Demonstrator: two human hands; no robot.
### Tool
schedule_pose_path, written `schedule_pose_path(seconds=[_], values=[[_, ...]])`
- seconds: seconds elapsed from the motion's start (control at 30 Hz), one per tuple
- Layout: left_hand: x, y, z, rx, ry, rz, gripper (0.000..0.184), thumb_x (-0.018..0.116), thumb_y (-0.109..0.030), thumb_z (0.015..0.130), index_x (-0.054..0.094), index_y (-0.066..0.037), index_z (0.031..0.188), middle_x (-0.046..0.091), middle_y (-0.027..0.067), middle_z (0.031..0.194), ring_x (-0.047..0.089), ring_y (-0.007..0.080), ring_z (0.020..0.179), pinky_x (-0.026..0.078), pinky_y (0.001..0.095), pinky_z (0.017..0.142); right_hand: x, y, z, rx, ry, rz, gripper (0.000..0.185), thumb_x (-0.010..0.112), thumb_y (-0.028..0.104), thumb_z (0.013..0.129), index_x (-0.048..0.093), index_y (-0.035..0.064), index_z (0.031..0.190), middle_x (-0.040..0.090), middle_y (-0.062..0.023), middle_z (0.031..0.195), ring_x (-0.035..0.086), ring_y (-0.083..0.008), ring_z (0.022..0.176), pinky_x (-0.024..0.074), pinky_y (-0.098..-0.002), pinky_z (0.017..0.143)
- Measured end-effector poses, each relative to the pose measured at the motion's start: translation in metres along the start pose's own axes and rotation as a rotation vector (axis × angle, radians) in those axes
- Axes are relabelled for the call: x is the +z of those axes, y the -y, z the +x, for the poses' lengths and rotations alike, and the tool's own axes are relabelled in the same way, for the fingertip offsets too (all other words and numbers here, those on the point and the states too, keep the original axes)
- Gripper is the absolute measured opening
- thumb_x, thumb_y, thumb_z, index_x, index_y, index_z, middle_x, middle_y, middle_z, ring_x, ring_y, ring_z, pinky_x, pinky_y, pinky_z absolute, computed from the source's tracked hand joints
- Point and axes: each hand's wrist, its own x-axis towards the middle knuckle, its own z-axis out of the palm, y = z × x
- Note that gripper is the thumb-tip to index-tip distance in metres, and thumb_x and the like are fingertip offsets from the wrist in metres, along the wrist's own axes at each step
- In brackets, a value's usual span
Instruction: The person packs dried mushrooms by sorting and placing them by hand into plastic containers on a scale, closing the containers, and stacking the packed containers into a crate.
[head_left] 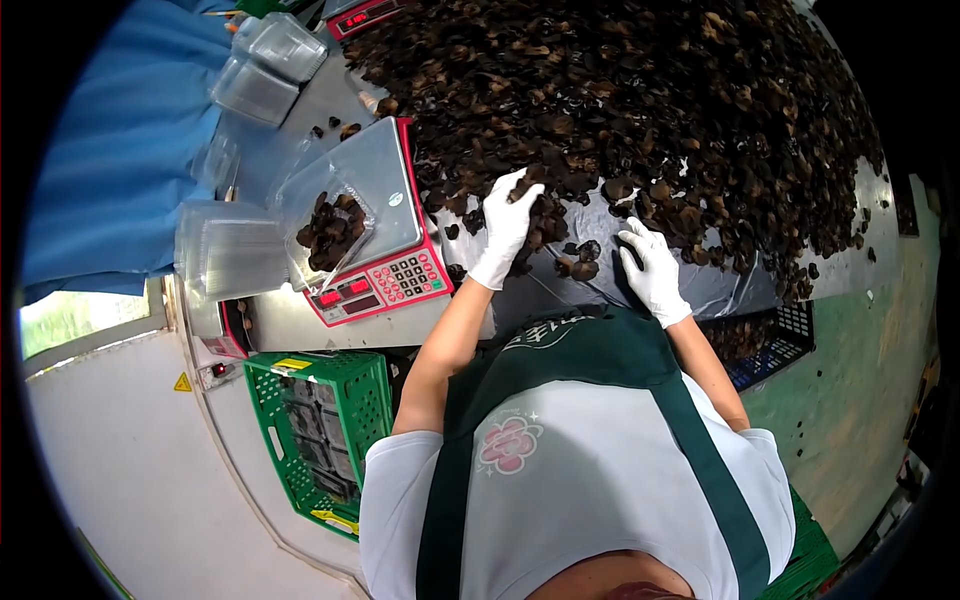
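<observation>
A large heap of dark brown wood ear mushrooms [640,110] covers the table in front of me. At the heap's near edge, my gloved left hand [507,228] has its fingers curled round some dark mushroom pieces. My gloved right hand [652,270] is further right, over the plastic-covered table edge, its thumb and fingers apart with no piece visibly gripped. A few loose mushroom pieces [580,262] lie between the hands. Left of my left hand, a clear plastic box [360,205] holding a small pile of mushrooms sits tilted on a red digital scale [405,280].
Stacked clear plastic boxes [235,250] stand left of the scale, with more boxes [270,65] at the far left. A second red scale [365,18] is at the back. Below the table are a green crate [262,385] with packed boxes and a dark crate [795,345].
</observation>
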Motion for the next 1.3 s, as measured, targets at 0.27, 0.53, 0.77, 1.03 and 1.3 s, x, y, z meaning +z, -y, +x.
schedule_pose_path(seconds=[0.27, 0.53, 0.77, 1.03, 1.3], values=[[-0.049, -0.026, 0.014, -0.810, 0.150, -0.906, 0.036, 0.058, -0.024, 0.093, 0.055, -0.006, 0.123, 0.065, 0.0117, 0.110, 0.066, 0.0228, 0.084, 0.058, 0.0323, 0.061, 0.001, 0.018, 0.006, -0.027, -0.017, 0.024, 0.026, 0.067, 0.005, 0.081, 0.065, 0.0076, 0.106, 0.060, -0.0095, 0.124, 0.058, -0.0265, 0.108, 0.0486, -0.0332, 0.090], [-0.063, 0.034, 0.016, -0.797, 0.426, -1.628, 0.025, 0.051, -0.036, 0.096, 0.058, -0.019, 0.114, 0.034, 0.0117, 0.150, 0.054, 0.0209, 0.077, 0.051, 0.0307, 0.054, 0.006, 0.038, -0.002, -0.049, -0.037, 0.012, 0.026, 0.067, 0.007, 0.081, 0.064, 0.0089, 0.107, 0.060, -0.0102, 0.123, 0.060, -0.0279, 0.102, 0.0501, -0.0348, 0.087], [-0.069, -0.027, 0.029, -0.709, 0.061, -0.851, 0.030, 0.054, -0.035, 0.092, 0.067, -0.011, 0.105, 0.066, 0.0014, 0.087, 0.061, 0.0139, 0.074, 0.051, 0.0284, 0.065, 0.014, 0.056, -0.003, -0.060, -0.035, -0.032, 0.020, 0.065, 0.007, 0.084, 0.065, 0.0062, 0.104, 0.060, -0.0127, 0.123, 0.058, -0.0303, 0.104, 0.0484, -0.0358, 0.089], [-0.200, -0.120, 0.062, -0.069, -0.312, -0.492, 0.022, 0.068, -0.004, 0.080, 0.067, -0.004, 0.102, 0.065, 0.0046, 0.090, 0.063, 0.0132, 0.075, 0.053, 0.0265, 0.067, 0.022, 0.109, 0.029, -0.115, -0.046, 0.013, 0.022, 0.066, 0.005, 0.083, 0.065, 0.0051, 0.105, 0.059, -0.0120, 0.126, 0.058, -0.0283, 0.108, 0.0470, -0.0346, 0.093], [-0.291, -0.042, 0.054, 0.433, 0.093, 1.043, 0.036, 0.072, -0.031, 0.067, 0.065, -0.018, 0.100, 0.062, 0.0001, 0.107, 0.058, 0.0232, 0.091, 0.051, 0.0362, 0.077, 0.061, 0.168, 0.062, -0.144, 0.011, 0.060, 0.022, 0.064, 0.005, 0.084, 0.064, 0.0035, 0.106, 0.058, -0.0117, 0.128, 0.056, -0.0282, 0.110, 0.0441, -0.0356, 0.096]])
